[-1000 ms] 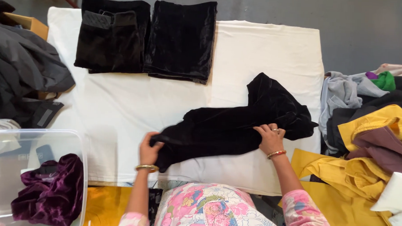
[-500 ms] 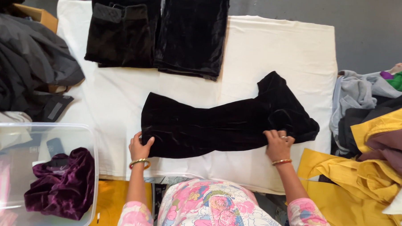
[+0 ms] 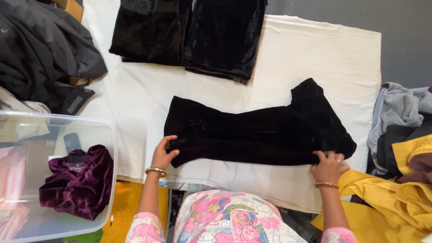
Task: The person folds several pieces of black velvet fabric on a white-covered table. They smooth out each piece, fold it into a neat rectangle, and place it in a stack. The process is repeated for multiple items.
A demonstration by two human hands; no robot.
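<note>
A black velvet garment (image 3: 254, 132) lies stretched left to right across the white cloth-covered table (image 3: 319, 53). My left hand (image 3: 163, 153) pinches its near left corner. My right hand (image 3: 329, 164) grips the near edge at its bunched right end. Both wrists wear gold bangles. Two folded black velvet pieces (image 3: 150, 28) (image 3: 226, 33) lie side by side at the far edge of the table.
A clear plastic bin (image 3: 46, 178) at the near left holds a purple velvet cloth (image 3: 77, 183) and other items. Dark grey clothes (image 3: 32, 48) pile up at the left. Yellow fabric (image 3: 400, 204) and grey and maroon garments (image 3: 403, 113) heap at the right.
The black garment has been pulled out flatter and longer across the table. My left hand moved left along its edge, and my right hand shifted to the garment's right end.
</note>
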